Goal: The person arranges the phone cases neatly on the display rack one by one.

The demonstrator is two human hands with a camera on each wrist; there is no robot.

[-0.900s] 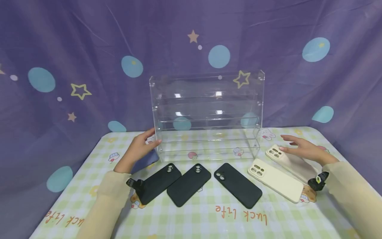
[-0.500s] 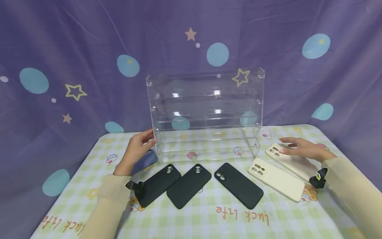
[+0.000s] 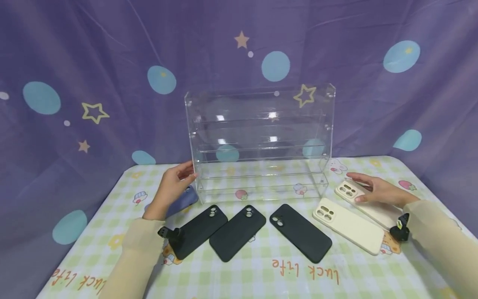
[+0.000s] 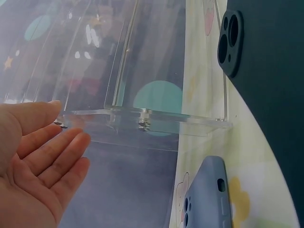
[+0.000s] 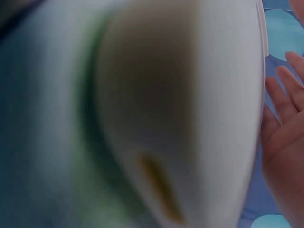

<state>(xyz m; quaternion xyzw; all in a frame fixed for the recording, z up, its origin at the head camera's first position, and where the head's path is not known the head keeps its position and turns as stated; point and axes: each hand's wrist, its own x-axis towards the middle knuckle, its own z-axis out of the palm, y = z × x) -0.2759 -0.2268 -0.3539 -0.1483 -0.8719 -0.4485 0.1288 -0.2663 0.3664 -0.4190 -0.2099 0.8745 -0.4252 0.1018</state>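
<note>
Outer cream phone case: on the checked tablecloth, right of the clear acrylic tiered rack, under my open right hand.
Caution: a low thumb could nudge the inner cream phone case; pressure from my open left hand at the rack's left panel could slide it. Clearance: narrow toward the rack, wider toward the curtain.

On the tablecloth, phone cases lie before the rack, the curtain behind it
</note>
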